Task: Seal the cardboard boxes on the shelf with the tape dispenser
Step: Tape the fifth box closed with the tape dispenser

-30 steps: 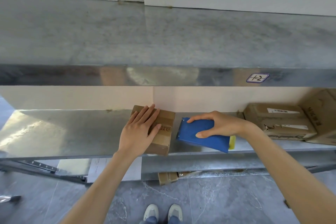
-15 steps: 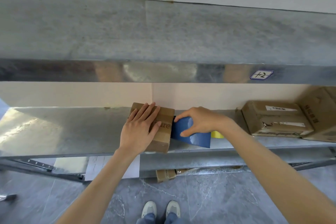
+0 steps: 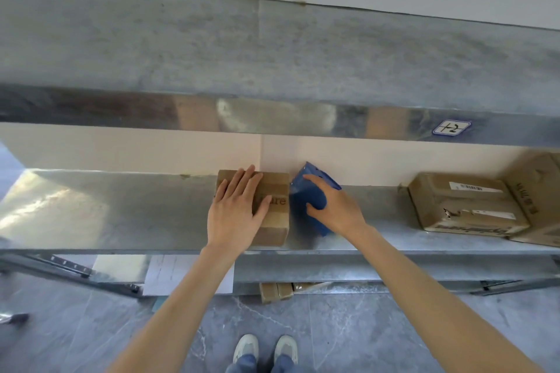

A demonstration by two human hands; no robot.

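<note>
Right hand [image 3: 336,209] curls round the blue tape dispenser [image 3: 306,191], thumb on its near face, fingers over the top; dispenser tilted, hard by the right side of the small cardboard box [image 3: 274,212], contact unclear; box sits on the middle shelf [image 3: 121,215], close to the back wall. Left hand [image 3: 233,215] lies flat on the box top, fingers straight, covering part of the print. Larger cardboard boxes [image 3: 463,206] lie well to the right on the same shelf; upper shelf [image 3: 272,54] overhangs, handwritten label [image 3: 451,128] on its front edge; more cartons [image 3: 275,292] underneath; shoes [image 3: 263,348] on grey floor.
</note>
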